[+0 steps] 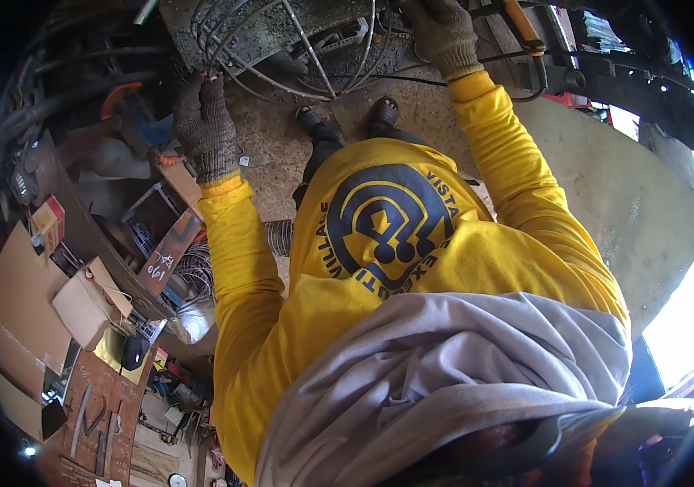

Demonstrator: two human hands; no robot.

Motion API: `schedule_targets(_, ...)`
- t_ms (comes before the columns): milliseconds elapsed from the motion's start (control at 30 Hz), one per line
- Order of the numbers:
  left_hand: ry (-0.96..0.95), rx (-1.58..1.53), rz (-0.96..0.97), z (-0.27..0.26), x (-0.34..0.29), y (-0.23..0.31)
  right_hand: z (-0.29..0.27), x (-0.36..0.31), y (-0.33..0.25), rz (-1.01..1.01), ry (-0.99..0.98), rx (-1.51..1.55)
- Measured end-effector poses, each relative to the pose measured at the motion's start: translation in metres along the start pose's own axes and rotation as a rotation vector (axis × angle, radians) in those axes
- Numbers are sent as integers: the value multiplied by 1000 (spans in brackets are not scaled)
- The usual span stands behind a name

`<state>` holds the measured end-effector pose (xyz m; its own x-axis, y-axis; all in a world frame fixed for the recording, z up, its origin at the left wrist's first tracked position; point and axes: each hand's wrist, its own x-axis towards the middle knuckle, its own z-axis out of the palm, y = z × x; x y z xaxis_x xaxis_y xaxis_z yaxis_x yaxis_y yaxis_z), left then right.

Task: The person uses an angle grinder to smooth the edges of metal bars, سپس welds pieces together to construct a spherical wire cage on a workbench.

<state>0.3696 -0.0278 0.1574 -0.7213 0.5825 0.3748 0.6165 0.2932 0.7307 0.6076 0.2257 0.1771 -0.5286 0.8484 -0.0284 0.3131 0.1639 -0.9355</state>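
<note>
My left hand [206,126], in a dark knit work glove, is closed at the left edge of a round frame of bent metal rods [310,50]. Its fingertips meet the rod there. The frame's hoops and cross rods run up past the top edge of the view, so its far side is hidden. My right hand [446,36], gloved the same way, reaches to the top edge on the frame's right. Its fingers are partly cut off, and what they hold, if anything, does not show. Close to its right lies an orange-handled tool [523,28] with a dark cable.
A worn metal plate [178,28] lies beneath the frame. Cardboard boxes [26,296] and a rust-brown board [170,252] crowd the left, near coiled wire [194,272]. A large grey-green sheet [615,187] spreads on the right. Dark cables cross the far right.
</note>
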Motion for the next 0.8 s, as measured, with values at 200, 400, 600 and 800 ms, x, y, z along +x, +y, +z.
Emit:
schedule_targets(200, 41, -81, -5, 3, -2, -4, 2, 1, -8, 75, -12, 100)
schedule_targets(400, 60, -68, 89, 5, 0, -10, 0, 5, 12, 49, -52, 126)
schedule_targets(600, 59, -4, 82, 5, -2, -5, 4, 3, 12, -62, 51, -17)
schedule_targets(800, 40, 42, 107, 3, -3, -9, 1, 2, 12, -243, 77, -213)
